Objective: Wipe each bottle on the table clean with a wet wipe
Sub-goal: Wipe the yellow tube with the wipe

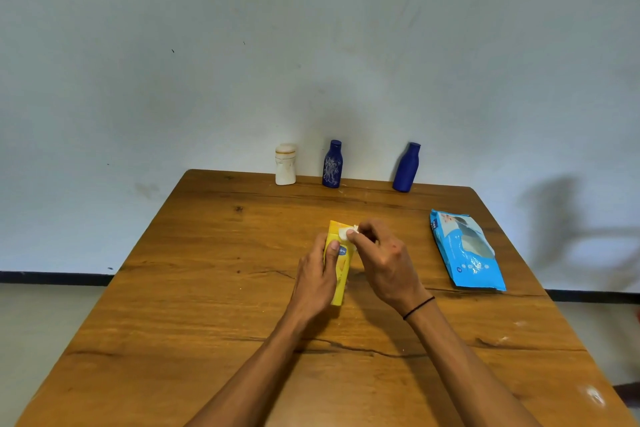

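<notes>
A: Head view first, and it's the only one. Where are the hands?

B: Both forearms reach in from the bottom edge and meet over the middle of the wooden table. The left hand is curled round a yellow bottle, thumb lying across its blue label, fingers wrapped behind it. The bottle points away from the person, its wide end farthest out.

A: And the right?

B: The right hand is bent at the wrist, knuckles up, fingertips drawn together and pinching a small bunched white wet wipe against the bottle's far end. A black band circles that wrist.

A: The other bottles?

B: Three stand along the far edge by the wall: a white bottle at the left, a dark blue bottle with pale streaks in the middle, a plain blue bottle to the right, tilted slightly. All are well apart from the hands.

A: Anything else?

B: A blue wipes pack lies flat to the right of the hands.
</notes>
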Tool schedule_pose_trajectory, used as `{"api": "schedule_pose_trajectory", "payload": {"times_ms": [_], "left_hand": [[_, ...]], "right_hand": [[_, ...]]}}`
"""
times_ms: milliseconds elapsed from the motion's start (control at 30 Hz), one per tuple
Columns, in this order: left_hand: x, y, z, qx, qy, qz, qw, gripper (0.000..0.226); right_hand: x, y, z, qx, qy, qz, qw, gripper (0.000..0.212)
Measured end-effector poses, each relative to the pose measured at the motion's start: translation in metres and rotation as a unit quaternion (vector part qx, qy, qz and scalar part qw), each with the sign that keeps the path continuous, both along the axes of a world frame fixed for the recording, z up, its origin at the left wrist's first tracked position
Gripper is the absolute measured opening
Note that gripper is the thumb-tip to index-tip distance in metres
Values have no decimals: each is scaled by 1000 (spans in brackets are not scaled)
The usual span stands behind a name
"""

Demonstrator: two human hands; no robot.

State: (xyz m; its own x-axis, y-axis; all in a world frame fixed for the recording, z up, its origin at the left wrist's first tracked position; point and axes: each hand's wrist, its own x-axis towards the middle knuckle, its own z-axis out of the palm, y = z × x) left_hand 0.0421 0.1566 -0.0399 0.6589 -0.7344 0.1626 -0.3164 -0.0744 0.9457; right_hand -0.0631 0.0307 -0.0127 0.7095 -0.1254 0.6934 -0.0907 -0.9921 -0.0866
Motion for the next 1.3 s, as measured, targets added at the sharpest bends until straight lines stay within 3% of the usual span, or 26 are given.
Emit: {"api": "schedule_pose_trajectory", "payload": {"times_ms": [67, 200, 333, 467, 567, 667, 767, 800, 867, 967, 1067, 1300], "left_hand": [[0, 1, 4, 7, 12, -3, 1000, 37], [-1, 0, 3, 22, -64, 4, 998, 31], [0, -2, 3, 19, -103, 4, 994, 30], [1, -2, 2, 0, -62, 50, 997, 39], [-3, -3, 4, -19, -42, 77, 996, 41], [-9, -8, 11, -27, -50, 49, 997, 42], [-8, -16, 13, -44, 21, 56, 997, 44], [-8, -16, 10, -47, 35, 61, 996, 40], [-8, -15, 6, -66, 49, 62, 995, 39], [-11, -11, 8, -95, 69, 48, 992, 59], [-14, -9, 16, -97, 58, 31, 993, 90], [-9, -6, 10, -108, 156, -30, 981, 70]], "right_hand": [[0, 1, -1, -2, -8, -4, 1000, 30], [7, 7, 0, -44, -9, 3, 999, 19], [7, 2, 1, -57, -8, 12, 998, 21], [-3, -4, -5, -24, -11, 10, 1000, 24], [-4, -2, -10, 67, -37, 26, 997, 19], [1, 7, -15, 258, -113, 17, 959, 18], [10, 21, -11, 500, -209, 24, 840, 11], [12, 24, -8, 549, -237, 29, 801, 8], [15, 26, -1, 593, -267, 34, 759, 7], [18, 28, 6, 606, -270, 56, 746, 9], [20, 32, 7, 600, -255, 62, 755, 10], [25, 37, 7, 589, -240, 51, 770, 7]]}}
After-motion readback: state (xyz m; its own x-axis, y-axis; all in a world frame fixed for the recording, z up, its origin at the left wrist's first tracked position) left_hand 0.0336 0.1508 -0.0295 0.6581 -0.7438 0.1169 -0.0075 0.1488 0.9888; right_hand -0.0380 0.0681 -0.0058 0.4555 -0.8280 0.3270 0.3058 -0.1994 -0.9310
